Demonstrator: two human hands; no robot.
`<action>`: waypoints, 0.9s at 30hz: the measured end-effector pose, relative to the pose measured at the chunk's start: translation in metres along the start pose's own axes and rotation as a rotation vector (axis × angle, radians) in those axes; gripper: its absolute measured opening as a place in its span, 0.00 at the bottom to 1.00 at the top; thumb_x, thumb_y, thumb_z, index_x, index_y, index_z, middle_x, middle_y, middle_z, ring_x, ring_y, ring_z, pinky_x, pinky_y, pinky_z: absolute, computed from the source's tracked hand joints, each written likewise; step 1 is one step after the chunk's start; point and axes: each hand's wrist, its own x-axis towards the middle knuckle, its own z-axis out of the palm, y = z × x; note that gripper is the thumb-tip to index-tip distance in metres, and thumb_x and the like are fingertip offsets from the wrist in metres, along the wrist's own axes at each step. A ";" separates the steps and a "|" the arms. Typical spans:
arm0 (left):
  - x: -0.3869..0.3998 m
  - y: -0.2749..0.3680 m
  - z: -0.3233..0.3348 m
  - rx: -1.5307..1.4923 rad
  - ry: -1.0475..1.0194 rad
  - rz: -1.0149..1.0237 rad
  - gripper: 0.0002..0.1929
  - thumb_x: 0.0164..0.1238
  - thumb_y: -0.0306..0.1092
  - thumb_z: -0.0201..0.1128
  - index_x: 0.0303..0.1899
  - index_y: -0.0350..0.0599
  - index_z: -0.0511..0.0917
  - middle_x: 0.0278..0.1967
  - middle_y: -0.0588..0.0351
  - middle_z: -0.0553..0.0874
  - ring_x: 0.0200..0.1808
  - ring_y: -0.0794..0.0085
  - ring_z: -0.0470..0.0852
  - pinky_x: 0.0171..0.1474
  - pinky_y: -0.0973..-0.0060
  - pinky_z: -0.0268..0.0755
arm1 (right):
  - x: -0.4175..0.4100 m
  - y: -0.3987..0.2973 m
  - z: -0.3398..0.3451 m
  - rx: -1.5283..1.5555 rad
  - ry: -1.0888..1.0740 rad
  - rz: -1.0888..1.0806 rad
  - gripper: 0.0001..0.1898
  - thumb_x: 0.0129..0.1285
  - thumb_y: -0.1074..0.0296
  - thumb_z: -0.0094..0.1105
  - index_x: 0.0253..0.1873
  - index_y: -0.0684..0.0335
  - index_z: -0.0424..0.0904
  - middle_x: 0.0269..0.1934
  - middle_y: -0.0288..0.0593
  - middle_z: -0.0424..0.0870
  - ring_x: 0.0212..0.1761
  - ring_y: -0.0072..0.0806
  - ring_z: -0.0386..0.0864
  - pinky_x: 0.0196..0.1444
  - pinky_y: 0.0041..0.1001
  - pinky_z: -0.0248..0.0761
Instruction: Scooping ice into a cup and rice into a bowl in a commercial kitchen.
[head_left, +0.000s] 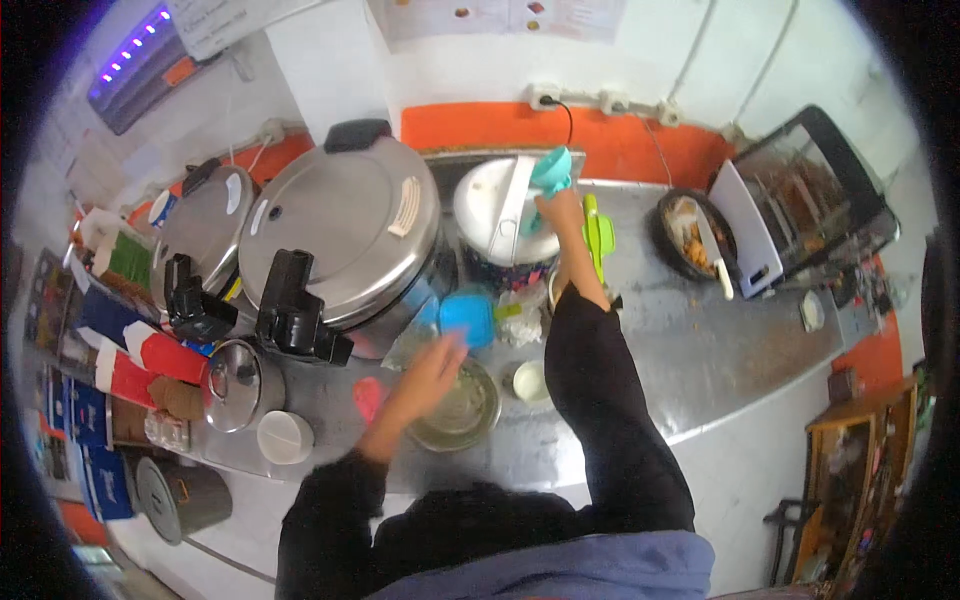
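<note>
My right hand (559, 206) is closed on a turquoise plastic scoop (552, 169) over the lid of a white rice cooker (487, 202). My left hand (431, 379), blurred, hovers with nothing in it over the left side of a round metal bowl (469, 412). Just beyond that hand lies a blue plastic container (466, 319), beside a crumpled clear bag (523, 319). A pink plastic utensil (367, 397) is left of the hand. Right of the bowl stands a small pale cup (531, 381). A lime-green plastic utensil (598, 232) lies right of the rice cooker.
Two large steel cookers (341, 225) (202, 232) stand at the left, with a lidded steel pot (234, 386) and a white bowl (285, 436) before them. At the right are a black pan (679, 240) with a knife (716, 259) across it, a white cutting board (746, 232) and a glass-fronted case (802, 180).
</note>
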 end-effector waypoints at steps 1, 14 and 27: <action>0.048 0.024 0.009 -0.020 0.147 0.169 0.20 0.68 0.37 0.50 0.57 0.38 0.65 0.48 0.39 0.77 0.48 0.49 0.76 0.52 0.61 0.67 | 0.022 0.025 0.002 0.026 -0.170 -0.018 0.29 0.48 0.54 0.61 0.47 0.74 0.69 0.41 0.62 0.77 0.46 0.52 0.77 0.46 0.40 0.72; 0.294 0.016 0.063 0.192 0.626 -0.103 0.12 0.71 0.42 0.41 0.46 0.47 0.64 0.27 0.36 0.80 0.33 0.39 0.77 0.37 0.48 0.66 | -0.107 0.105 -0.118 0.537 -1.121 0.007 0.27 0.62 0.71 0.46 0.65 0.60 0.52 0.29 0.43 0.73 0.13 0.23 0.68 0.14 0.24 0.71; 0.263 0.115 -0.018 -0.161 0.903 0.413 0.15 0.71 0.37 0.46 0.49 0.34 0.69 0.46 0.44 0.77 0.51 0.60 0.75 0.55 0.68 0.65 | 0.013 0.016 -0.087 1.251 -1.108 0.182 0.14 0.65 0.68 0.45 0.54 0.54 0.57 0.23 0.36 0.67 0.11 0.18 0.60 0.08 0.18 0.54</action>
